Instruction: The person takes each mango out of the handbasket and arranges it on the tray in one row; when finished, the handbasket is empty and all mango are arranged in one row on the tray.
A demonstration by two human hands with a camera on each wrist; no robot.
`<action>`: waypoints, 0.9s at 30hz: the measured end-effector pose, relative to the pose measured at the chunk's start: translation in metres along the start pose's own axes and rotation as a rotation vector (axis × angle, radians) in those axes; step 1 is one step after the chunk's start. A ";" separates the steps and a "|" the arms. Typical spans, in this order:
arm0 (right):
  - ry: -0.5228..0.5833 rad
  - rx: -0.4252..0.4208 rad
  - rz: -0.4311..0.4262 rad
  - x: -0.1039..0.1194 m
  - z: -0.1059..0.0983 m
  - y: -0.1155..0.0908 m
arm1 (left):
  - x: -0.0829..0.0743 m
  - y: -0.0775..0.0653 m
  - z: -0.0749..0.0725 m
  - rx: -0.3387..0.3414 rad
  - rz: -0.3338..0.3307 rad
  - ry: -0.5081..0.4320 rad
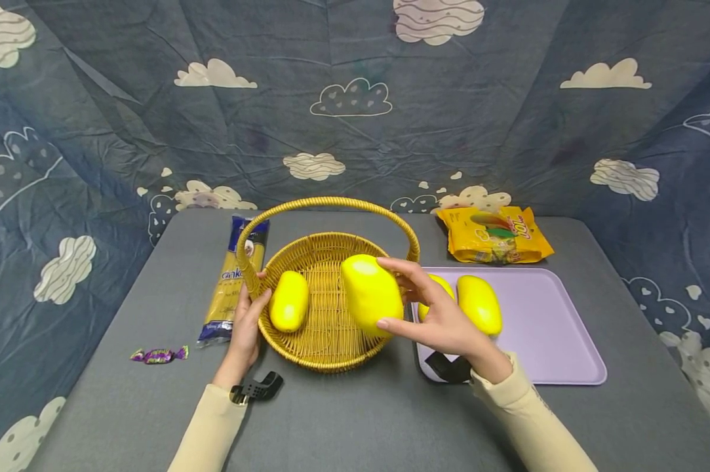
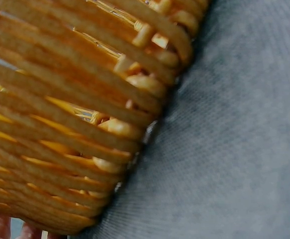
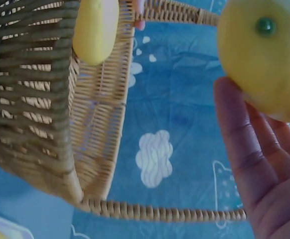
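Note:
A yellow mango point(image 1: 369, 295) is held between the thumb and fingers of my right hand point(image 1: 440, 311), above the right part of a round wicker basket point(image 1: 328, 314). The right wrist view shows a dark green spot on one end of this mango point(image 3: 264, 55). My left hand point(image 1: 247, 331) grips the basket's left side near the foot of its arched handle point(image 1: 331, 202), thumb at the rim. Inside, against the left wall, lies another mango point(image 1: 290, 301). The left wrist view is mostly basket weave point(image 2: 85, 99), with a few fingertips at the lower left.
Right of the basket, a lilac tray point(image 1: 543, 334) carries a mango point(image 1: 479, 305) and another one point(image 1: 443, 287) partly hidden by my right hand. Behind it lies a yellow packet point(image 1: 496, 236). A pasta pack point(image 1: 227, 288) and a purple wrapped candy point(image 1: 160, 355) are on the left.

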State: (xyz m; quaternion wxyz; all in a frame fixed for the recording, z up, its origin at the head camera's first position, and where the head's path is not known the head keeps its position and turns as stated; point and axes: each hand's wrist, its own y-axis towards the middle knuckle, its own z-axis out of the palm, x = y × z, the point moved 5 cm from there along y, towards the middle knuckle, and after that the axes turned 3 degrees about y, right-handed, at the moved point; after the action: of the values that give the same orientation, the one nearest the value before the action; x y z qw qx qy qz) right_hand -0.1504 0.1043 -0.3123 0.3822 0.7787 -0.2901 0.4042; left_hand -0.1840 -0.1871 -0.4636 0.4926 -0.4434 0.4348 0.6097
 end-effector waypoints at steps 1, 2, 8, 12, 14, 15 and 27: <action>0.003 -0.008 -0.017 0.000 -0.002 -0.002 | 0.000 0.000 0.000 0.001 0.000 0.003; 0.012 -0.018 -0.028 -0.003 -0.005 -0.005 | 0.000 0.000 0.000 0.001 -0.002 0.003; 0.104 -0.070 -0.079 -0.014 -0.024 -0.023 | 0.001 0.000 0.001 0.005 0.000 -0.001; 0.139 -0.122 -0.125 -0.015 -0.037 -0.033 | 0.001 0.000 0.000 0.007 -0.002 -0.006; 0.149 -0.149 -0.137 -0.016 -0.044 -0.038 | 0.001 0.000 0.000 0.006 -0.003 -0.006; 0.154 -0.161 -0.136 -0.016 -0.047 -0.041 | 0.001 0.000 0.000 0.005 -0.003 -0.004; 0.181 -0.326 -0.102 -0.037 -0.083 -0.070 | 0.000 0.000 0.000 -0.002 0.007 -0.006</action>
State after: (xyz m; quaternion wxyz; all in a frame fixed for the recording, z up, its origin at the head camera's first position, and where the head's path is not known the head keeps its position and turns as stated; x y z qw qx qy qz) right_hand -0.1498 0.2157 -0.3371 0.5476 0.6807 -0.2764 0.4005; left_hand -0.1842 -0.1870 -0.4639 0.4912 -0.4406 0.4342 0.6132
